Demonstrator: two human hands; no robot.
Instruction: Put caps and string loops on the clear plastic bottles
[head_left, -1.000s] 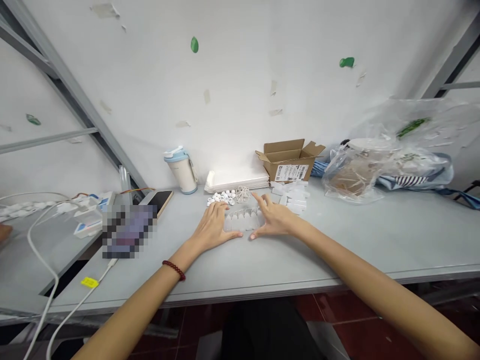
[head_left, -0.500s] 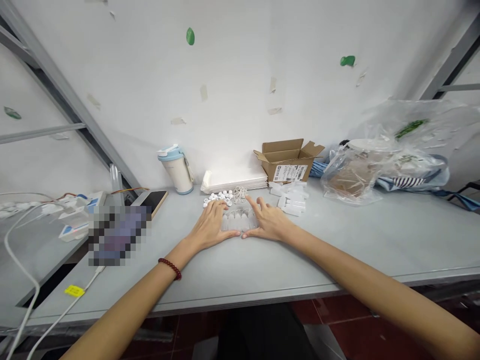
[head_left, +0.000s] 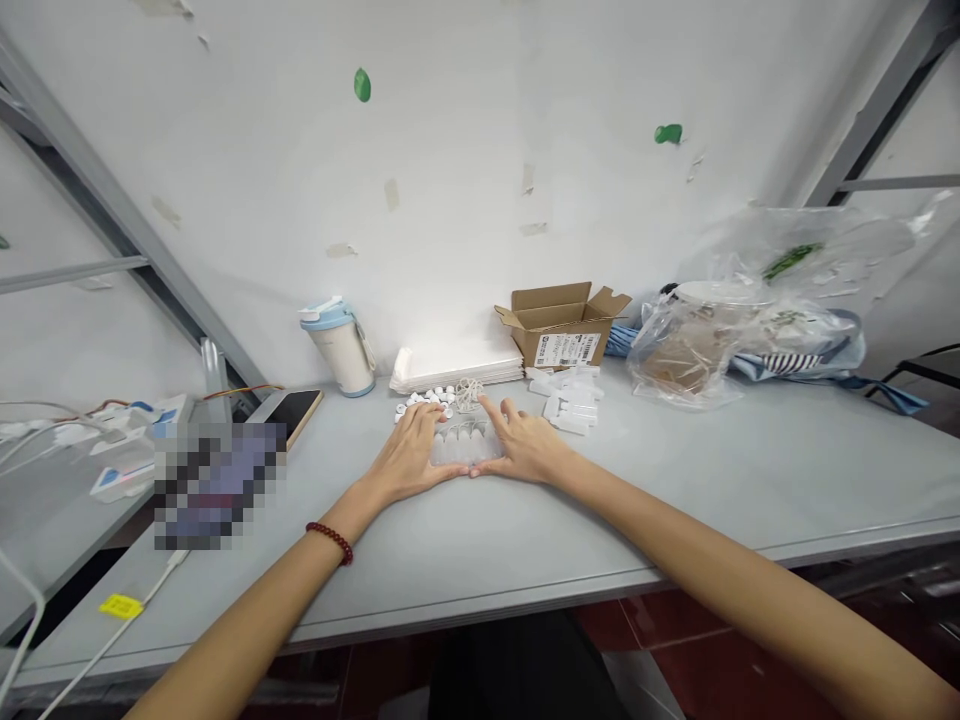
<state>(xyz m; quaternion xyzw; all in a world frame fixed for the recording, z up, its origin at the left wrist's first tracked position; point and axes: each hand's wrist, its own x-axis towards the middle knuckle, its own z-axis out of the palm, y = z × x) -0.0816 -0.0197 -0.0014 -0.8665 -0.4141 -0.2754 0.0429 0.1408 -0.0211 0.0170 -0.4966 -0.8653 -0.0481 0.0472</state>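
A row of small translucent plastic bottles [head_left: 468, 447] lies on the grey table between my two hands. My left hand [head_left: 411, 448] grips the row's left end, fingers behind and thumb along the near edge. At the right end, my right hand [head_left: 526, 443] does the same, with the thumbs almost meeting in front and its index finger raised. Just behind are a pile of small white caps [head_left: 425, 398] and a bundle of thin whitish bands [head_left: 469, 394]. More translucent plastic pieces [head_left: 571, 398] lie to the right of my right hand.
Along the wall stand a cream and blue tumbler [head_left: 339, 347], a stack of white flat sheets [head_left: 457, 362] and an open cardboard box [head_left: 564, 328]. Plastic bags [head_left: 697, 345] sit at the right. A phone [head_left: 294, 412], a blurred-out item and white cables are at the left.
The whole view has shifted, so the scene sits a little farther left. Both hands keep their hold on the row of bottles, with hardly any movement on the table.
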